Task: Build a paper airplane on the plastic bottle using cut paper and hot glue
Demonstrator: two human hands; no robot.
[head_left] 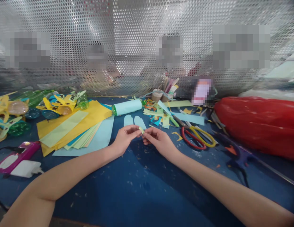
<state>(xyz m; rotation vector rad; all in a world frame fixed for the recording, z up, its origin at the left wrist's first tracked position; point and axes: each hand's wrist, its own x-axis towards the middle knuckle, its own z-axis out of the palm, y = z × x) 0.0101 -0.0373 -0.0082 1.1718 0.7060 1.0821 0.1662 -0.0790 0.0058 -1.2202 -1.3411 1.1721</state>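
Between the fingertips of both hands is a small light green paper piece (141, 130). My left hand (126, 137) pinches it from the left, and my right hand (158, 141) grips its other side. Just beyond my fingers, two light blue rounded paper cutouts (139, 122) lie on the blue table (137, 195). Behind them a green plastic bottle wrapped in light blue paper (127, 107) rests on its side. To the right of my right hand lie scissors with red handles (193, 138) and a pair with yellow handles (203, 136).
Stacked coloured paper sheets (75, 132) lie left, near yellow paper-and-bottle figures (59, 105) and a magenta device (19, 157). Paper scraps (161, 113) are scattered ahead. Right are a blurred glue gun (239, 151) and a red plastic bag (258, 123). Perforated metal mesh (137, 69) stands behind.
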